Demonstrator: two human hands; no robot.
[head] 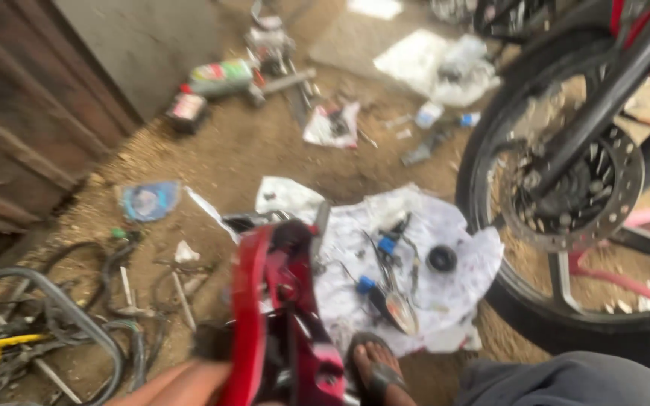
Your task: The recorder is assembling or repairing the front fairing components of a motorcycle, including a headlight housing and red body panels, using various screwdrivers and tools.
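Observation:
A glossy red motorcycle body panel (280, 316) with black inner parts stands upright at the bottom centre, blurred by motion. My left hand (178, 385) comes in from the bottom left edge and meets the panel's lower end; its fingers are hidden behind the panel. My right hand is out of sight. Just behind the panel lies a white sheet (423, 225) on the dirt ground, carrying a black round cap (441, 258), wires with blue connectors (387, 245) and a small lamp piece (402, 310). My sandalled foot (376, 368) rests at the sheet's near edge.
A motorcycle front wheel (505, 293) with a brake disc (626, 180) fills the right side. A tangle of cables and hoses (54, 323) lies at the lower left by a wooden wall (16, 128). A green bottle (223, 75), a blue bag (148, 199) and scraps litter the far ground.

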